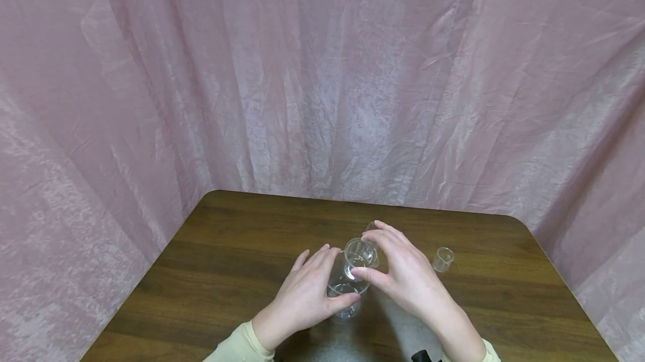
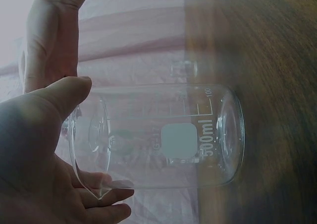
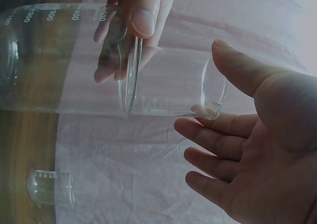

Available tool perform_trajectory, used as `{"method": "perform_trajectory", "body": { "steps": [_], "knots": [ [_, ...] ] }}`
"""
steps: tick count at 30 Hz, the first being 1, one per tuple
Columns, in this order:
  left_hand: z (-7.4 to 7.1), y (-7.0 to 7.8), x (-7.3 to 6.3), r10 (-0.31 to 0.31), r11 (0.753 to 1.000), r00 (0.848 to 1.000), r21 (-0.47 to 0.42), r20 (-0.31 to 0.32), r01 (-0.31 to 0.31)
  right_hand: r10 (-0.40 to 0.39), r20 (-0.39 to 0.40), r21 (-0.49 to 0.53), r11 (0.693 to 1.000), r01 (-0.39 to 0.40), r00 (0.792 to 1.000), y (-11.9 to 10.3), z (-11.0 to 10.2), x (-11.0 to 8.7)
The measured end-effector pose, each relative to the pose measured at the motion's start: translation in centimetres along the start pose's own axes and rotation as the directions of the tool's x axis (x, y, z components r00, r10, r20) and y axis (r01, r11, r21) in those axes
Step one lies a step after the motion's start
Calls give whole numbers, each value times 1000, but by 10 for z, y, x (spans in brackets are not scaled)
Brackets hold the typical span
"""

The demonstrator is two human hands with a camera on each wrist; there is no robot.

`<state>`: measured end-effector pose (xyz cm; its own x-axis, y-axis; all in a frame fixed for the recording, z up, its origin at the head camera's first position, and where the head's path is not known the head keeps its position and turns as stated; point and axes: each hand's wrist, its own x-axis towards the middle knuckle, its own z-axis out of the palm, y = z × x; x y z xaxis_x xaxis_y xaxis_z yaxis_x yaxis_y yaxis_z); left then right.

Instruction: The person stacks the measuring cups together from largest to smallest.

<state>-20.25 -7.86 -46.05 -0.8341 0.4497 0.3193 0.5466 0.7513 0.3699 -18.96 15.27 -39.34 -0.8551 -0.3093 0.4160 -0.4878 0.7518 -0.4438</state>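
My left hand grips a large clear glass beaker near its rim, thumb on the near side and fingers around the far side. White print on the glass reads 500ml. The beaker stands upright on the wooden table. Above its mouth, my right hand holds a smaller clear beaker by the upper rim, between thumb and fingertips. In the right wrist view the small beaker's lower end overlaps the large one's rim, and its graduation marks are visible. Both beakers look clear, with no coloured contents.
A still smaller glass beaker stands on the table to the right, just beyond the right forearm. The brown wooden table has rounded far corners. Pink curtains hang behind it and at both sides.
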Motion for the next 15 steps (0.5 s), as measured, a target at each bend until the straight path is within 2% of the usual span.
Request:
{"method": "perform_trajectory", "body": {
  "steps": [8,15],
  "knots": [
    [0,0,0,-3,1000,1000,-8,10,3,-27,31,7,1000,27,999,1,2,0],
    [1,-1,-1,8,1000,1000,-1,-10,-8,-30,58,19,999,29,998,0,4,0]
  ]
}}
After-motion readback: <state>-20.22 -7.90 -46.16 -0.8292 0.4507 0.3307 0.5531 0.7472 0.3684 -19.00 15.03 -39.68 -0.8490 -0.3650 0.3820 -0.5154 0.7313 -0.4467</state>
